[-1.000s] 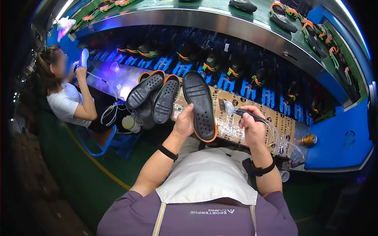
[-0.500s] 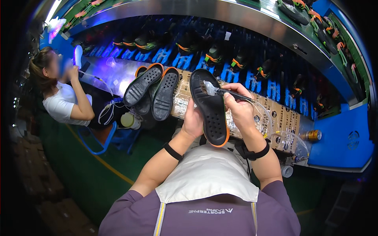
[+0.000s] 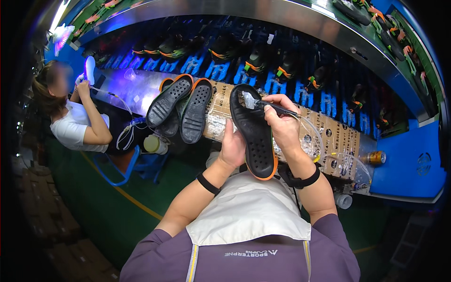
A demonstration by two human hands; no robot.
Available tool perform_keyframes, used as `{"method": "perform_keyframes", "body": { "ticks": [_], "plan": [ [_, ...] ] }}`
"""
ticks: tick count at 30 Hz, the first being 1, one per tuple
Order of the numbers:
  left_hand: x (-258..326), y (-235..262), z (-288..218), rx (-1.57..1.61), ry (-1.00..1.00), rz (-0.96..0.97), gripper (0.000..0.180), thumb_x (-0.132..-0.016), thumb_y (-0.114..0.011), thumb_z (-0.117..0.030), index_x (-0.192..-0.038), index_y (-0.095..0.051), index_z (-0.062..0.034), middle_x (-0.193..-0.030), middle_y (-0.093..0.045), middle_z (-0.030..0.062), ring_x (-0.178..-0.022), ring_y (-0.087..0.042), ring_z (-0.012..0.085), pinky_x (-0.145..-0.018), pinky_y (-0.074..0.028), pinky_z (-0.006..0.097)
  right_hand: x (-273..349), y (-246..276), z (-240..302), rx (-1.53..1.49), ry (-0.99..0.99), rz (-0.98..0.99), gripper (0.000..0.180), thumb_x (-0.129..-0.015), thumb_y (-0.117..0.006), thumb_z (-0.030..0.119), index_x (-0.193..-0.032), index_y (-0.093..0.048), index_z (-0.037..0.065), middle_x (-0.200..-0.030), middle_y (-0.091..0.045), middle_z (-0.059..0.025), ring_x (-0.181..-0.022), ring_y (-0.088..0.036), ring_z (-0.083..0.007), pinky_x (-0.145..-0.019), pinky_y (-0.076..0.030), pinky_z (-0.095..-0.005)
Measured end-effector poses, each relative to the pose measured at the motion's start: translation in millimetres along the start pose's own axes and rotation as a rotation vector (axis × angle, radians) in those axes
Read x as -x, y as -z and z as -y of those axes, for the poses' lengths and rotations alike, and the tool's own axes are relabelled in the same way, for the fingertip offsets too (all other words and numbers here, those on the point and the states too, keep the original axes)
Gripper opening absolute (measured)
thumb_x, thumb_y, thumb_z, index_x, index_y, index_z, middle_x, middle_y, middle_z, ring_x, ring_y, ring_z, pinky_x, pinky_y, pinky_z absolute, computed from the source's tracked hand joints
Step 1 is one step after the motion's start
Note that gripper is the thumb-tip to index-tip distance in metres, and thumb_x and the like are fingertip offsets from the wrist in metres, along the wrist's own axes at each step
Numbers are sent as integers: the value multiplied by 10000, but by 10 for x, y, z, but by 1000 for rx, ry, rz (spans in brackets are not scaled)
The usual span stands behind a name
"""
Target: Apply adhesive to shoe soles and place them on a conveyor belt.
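At the frame's centre, the left hand (image 3: 233,147) holds an orange-edged black sole (image 3: 256,140), its fingers mostly hidden underneath. The right hand (image 3: 283,124) has its fingers closed around a brush (image 3: 252,101), the head over the sole's upper part. More soles (image 3: 195,115) lie left of centre.

The sole (image 3: 260,134) is black, partly edged orange, the apron (image 3: 249,211) white, the shirt (image 3: 263,268) purple.

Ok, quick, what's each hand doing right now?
Left hand: closed on the edge of a black, orange-rimmed shoe sole.
Right hand: closed around a black-handled brush, its head at the sole's far end.
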State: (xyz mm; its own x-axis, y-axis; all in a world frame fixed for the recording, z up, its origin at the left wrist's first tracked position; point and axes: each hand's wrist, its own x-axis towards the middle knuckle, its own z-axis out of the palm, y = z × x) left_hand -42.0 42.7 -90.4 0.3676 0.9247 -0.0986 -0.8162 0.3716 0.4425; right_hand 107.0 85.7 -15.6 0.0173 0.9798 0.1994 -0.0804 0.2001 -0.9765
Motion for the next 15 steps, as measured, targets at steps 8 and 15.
{"method": "perform_keyframes", "body": {
  "ticks": [8, 15],
  "plan": [
    [-84, 2, 93, -219, -159, -29, 706, -1129, -159, -564, -1563, -411, -68, -1543, -511, 111, -1431, -475, 240, -1221, -351, 417, 102, -55, 75, 234, 103, 16, 168, -904, -707, 84, -1059, -719, 21, -815, -681, -38, -719, -594, -76, -655, -481, -261],
    [-187, 179, -27, -216, -131, -28, 749, -1120, -127, -594, -1478, -495, -49, -1356, -639, 126, -1269, -601, 257, -1133, -452, 441, 267, 443, 423, 616, 160, 467, 231, -843, -726, 123, -1063, -740, 53, -860, -726, -211, -773, -726, -377, -739, -568, -422]
  ]
}}
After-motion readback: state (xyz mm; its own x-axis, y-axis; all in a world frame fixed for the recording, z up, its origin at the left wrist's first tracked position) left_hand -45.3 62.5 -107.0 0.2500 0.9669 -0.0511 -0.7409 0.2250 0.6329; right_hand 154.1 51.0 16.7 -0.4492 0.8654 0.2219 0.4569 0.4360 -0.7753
